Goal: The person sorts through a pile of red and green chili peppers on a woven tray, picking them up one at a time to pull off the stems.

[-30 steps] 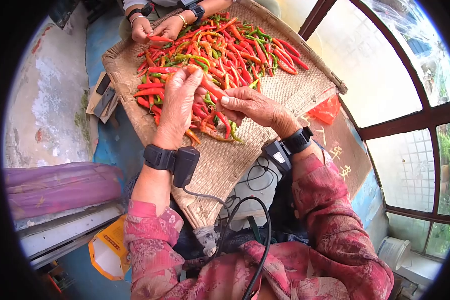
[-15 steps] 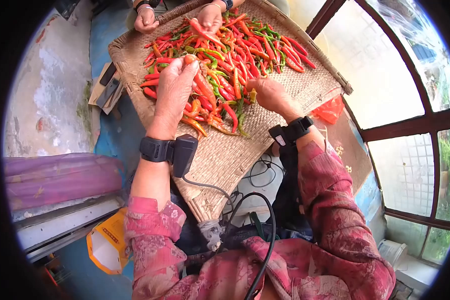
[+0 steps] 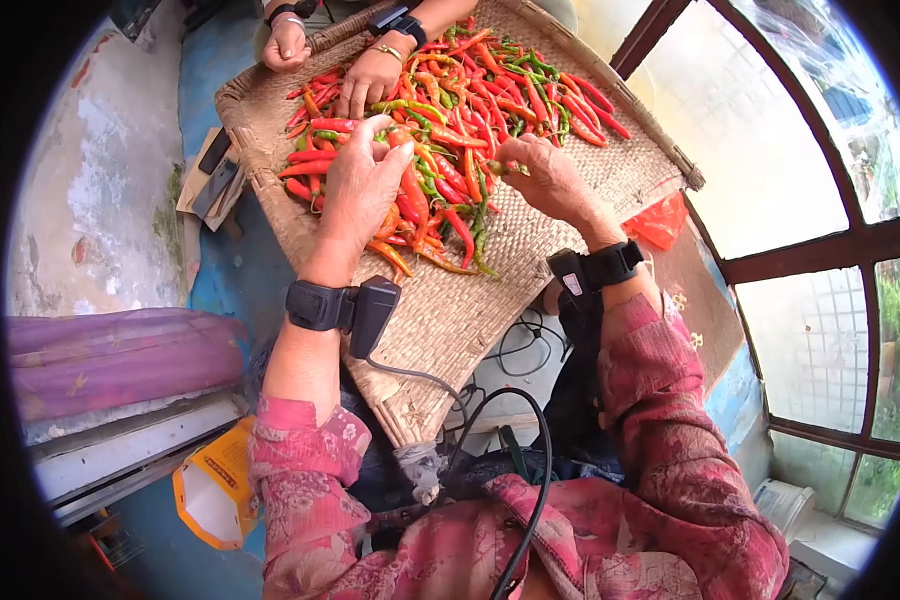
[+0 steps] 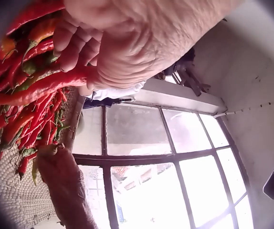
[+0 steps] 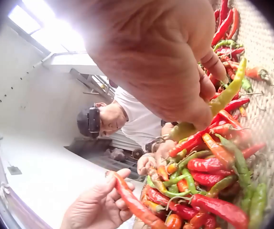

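Observation:
A heap of red, orange and green chili peppers (image 3: 460,110) lies on a woven tray (image 3: 510,245). My left hand (image 3: 363,190) is over the near left part of the heap, its thumb and fingers pinching a long red chili pepper (image 5: 134,202) that points down toward the others. To the right, my right hand (image 3: 555,185) grips a yellow-green chili pepper (image 5: 230,93) by one end, at the heap's right edge. Its far tip sticks out past the fingers in the right wrist view.
Across the tray sits another person, one hand (image 3: 372,78) touching the heap and the other hand (image 3: 286,45) by the tray's rim. Framed windows (image 3: 810,330) stand at right, a red plastic bag (image 3: 658,222) beside the tray. A black cable (image 3: 545,440) loops before my body.
My hands have moved apart from the red pepper they both touched; my right hand went right and now holds a yellow-green one. The other person's hand has reached back into the heap.

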{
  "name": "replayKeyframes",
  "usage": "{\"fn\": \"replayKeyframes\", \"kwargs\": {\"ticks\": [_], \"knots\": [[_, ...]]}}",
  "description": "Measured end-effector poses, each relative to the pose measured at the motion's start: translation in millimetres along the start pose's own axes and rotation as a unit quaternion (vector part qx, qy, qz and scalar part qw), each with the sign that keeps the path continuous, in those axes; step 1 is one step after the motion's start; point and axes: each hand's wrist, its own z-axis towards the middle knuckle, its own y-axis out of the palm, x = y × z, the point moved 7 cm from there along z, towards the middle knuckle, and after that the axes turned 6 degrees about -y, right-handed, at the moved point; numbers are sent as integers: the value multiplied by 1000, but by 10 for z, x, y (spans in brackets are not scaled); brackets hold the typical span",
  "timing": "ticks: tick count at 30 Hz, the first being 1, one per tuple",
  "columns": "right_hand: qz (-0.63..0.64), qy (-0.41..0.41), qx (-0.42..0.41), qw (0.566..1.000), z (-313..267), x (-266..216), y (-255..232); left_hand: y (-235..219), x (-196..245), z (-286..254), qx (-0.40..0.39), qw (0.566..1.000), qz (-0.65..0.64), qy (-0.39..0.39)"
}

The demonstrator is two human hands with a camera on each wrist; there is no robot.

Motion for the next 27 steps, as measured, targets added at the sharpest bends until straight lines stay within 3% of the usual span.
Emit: {"fn": "replayKeyframes", "kwargs": {"ticks": [2, 4, 5, 6, 7, 8, 10, 12, 14, 15, 16, 18, 20, 22, 24, 25, 27], "knots": [[129, 59, 20, 990, -17, 3, -17, -59, 82, -4, 125, 975, 107, 149], [381, 46, 27, 923, 25, -212, 12, -89, 361, -171, 165, 959, 145, 177], [450, 88, 8, 889, -17, -332, 19, -54, 427, -206, 99, 984, 80, 125], [481, 66, 6, 874, -10, -400, 63, 24, 434, -198, 31, 997, 15, 70], [508, 64, 4, 859, -7, -484, 81, 161, 423, -152, -56, 991, -92, 78], [535, 62, 1, 843, -2, -564, 86, 266, 329, -204, -125, 982, -140, 24], [574, 74, -49, 814, -1, -668, 150, 406, 354, -269, -177, 967, -184, 3], [573, 87, -39, 814, -6, -632, 163, 400, 338, -261, -181, 966, -182, 6], [455, 78, -93, 882, -4, -582, 143, 385, 169, -139, -151, 978, -143, -8], [458, 82, -111, 878, 6, -491, 213, 325, 253, -160, -97, 982, -160, -12], [454, 99, -103, 879, 14, -357, 213, 304, 273, -145, -97, 982, -161, -11], [364, 81, 32, 927, 117, 54, 12, 98, 287, -101, -14, 990, -135, 34], [138, 123, 117, 976, 132, 833, -169, 1, 267, -89, 4, 991, -120, 55], [8, 259, 63, 964, 53, 1532, -294, -141, 232, -108, 100, 990, -80, 67], [-68, 275, 111, 953, -8, 2001, -344, -165, 249, -134, 101, 988, -97, 68], [-118, 231, 130, 957, 21, 1852, -484, -162, 270, -142, 89, 990, -91, 65], [-181, 235, 142, 945, 122, 2053, -501, -151, 321, -178, 65, 992, -93, 48]]}}
